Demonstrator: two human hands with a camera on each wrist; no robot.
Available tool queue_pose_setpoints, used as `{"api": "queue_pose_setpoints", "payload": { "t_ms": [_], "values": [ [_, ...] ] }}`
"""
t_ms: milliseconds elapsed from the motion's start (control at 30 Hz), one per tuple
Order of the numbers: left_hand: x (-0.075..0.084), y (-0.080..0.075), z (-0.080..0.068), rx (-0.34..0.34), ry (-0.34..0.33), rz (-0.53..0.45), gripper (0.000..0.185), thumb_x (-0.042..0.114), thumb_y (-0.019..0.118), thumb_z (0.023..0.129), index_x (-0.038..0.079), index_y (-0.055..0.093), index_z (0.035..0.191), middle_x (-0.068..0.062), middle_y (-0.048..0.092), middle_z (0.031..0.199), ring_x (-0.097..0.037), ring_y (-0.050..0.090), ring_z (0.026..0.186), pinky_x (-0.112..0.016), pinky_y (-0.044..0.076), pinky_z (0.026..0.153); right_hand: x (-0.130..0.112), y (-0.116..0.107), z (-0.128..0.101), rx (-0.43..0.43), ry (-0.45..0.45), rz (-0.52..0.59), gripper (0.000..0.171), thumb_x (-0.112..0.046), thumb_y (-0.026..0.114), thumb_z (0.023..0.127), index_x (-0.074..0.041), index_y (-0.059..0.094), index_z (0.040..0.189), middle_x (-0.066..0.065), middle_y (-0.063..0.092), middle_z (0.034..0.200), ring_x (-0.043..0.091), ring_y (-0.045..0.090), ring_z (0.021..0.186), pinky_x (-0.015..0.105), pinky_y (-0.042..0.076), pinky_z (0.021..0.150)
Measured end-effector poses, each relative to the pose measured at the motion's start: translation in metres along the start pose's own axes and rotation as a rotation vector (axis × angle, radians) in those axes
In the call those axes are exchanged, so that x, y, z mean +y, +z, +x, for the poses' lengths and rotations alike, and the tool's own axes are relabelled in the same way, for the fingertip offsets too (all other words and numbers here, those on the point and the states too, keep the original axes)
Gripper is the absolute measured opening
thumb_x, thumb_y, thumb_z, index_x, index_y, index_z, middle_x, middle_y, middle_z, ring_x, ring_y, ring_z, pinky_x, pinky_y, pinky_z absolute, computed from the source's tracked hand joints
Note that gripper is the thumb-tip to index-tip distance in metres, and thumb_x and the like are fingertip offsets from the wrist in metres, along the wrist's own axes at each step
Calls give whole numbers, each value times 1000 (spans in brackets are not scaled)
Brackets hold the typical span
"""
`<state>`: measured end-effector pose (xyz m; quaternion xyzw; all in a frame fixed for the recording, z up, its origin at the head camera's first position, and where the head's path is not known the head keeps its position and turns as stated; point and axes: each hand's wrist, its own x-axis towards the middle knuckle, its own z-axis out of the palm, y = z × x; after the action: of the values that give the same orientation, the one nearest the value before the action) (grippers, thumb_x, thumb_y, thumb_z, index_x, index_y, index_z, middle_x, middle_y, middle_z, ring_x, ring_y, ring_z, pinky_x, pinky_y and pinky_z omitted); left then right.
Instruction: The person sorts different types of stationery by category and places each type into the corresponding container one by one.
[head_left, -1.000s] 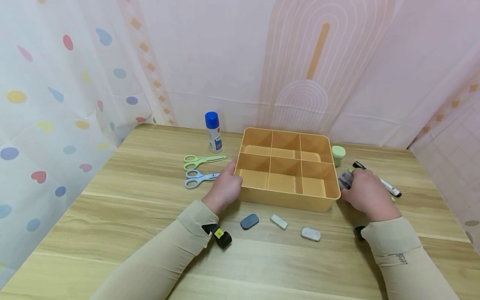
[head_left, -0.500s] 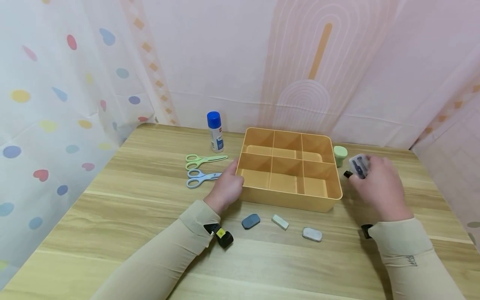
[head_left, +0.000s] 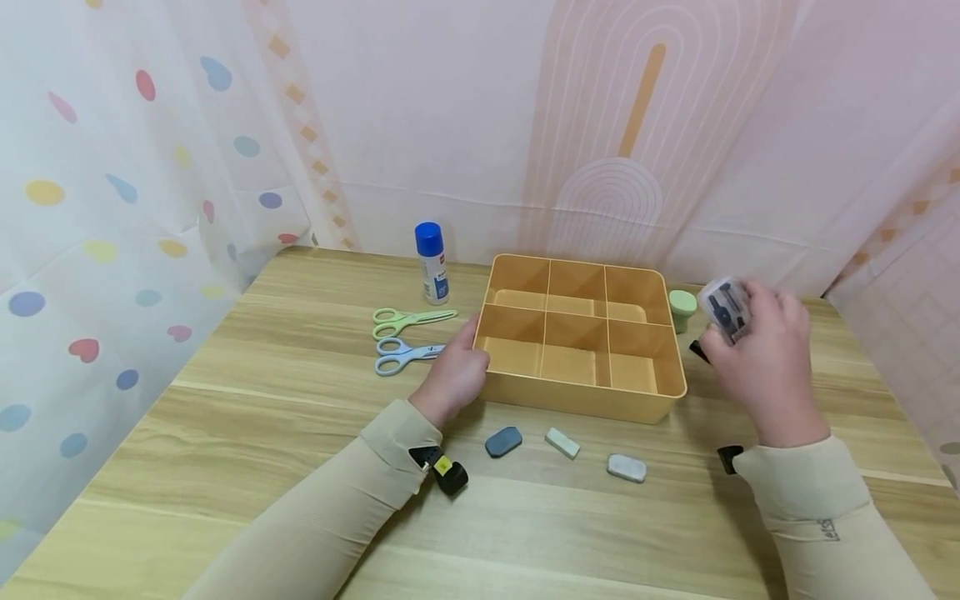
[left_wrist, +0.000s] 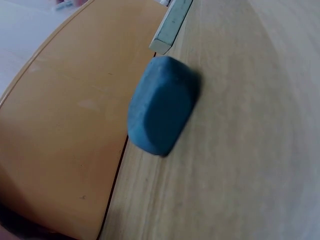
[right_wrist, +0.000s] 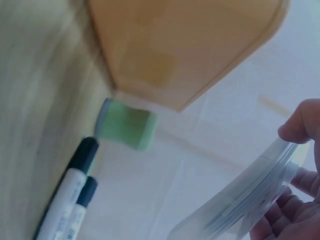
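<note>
An orange organizer box (head_left: 581,400) with several compartments stands on the table. My left hand (head_left: 452,373) holds it at the front left corner; the left wrist view shows the box's wall and not the fingers. My right hand (head_left: 772,358) grips a clear plastic case (head_left: 726,308) with a dark compass-like tool inside, raised off the table right of the box. In the right wrist view, thumb and fingers pinch the case (right_wrist: 250,195) by its edge. Below that hand lie two black-capped markers (right_wrist: 65,200), mostly hidden in the head view.
A light green round-topped object (head_left: 682,310) stands behind the box's right side. Before the box lie a dark blue eraser (head_left: 503,442), a pale green eraser (head_left: 562,442) and a whitish eraser (head_left: 626,467). Leftward are a glue bottle (head_left: 432,267), green scissors (head_left: 397,322) and blue scissors (head_left: 401,355).
The right hand has lifted the clear case from beside the box, moving up and to the right. The left hand and the box have stayed in place.
</note>
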<state>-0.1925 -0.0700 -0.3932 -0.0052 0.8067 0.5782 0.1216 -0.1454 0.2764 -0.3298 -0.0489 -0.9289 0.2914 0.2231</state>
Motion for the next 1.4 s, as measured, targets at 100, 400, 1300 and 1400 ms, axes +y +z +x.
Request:
{"api": "queue_pose_setpoints", "payload": {
  "t_ms": [100,400,1300,1400],
  "values": [
    [0,0,0,-2,3,-2,76,3,36,98,23,22,170,-6,34,172,-35,38,155,-57,30,128,-9,1,-4,56,-69,33,65,-5,68,85,6,52,146,34,49,128,49,40,121,41,34,79],
    [-1,0,1,-4,10,-6,77,2,36,97,23,22,170,-7,36,170,-35,41,153,-57,33,126,-32,13,-18,170,-307,104,58,0,67,79,10,58,135,34,54,122,50,47,114,53,39,86],
    [-2,-1,3,-9,11,-12,77,3,36,97,20,20,170,-8,34,171,-36,38,155,-57,32,126,-38,40,-33,146,-527,133,60,7,67,80,7,54,139,34,50,127,48,50,117,59,54,87],
    [-1,-1,2,-7,12,-11,77,2,35,97,20,21,170,-9,34,171,-36,39,154,-57,32,127,-38,42,-33,152,-562,144,60,7,67,80,7,54,139,33,51,126,47,51,116,56,53,88]
  ]
}}
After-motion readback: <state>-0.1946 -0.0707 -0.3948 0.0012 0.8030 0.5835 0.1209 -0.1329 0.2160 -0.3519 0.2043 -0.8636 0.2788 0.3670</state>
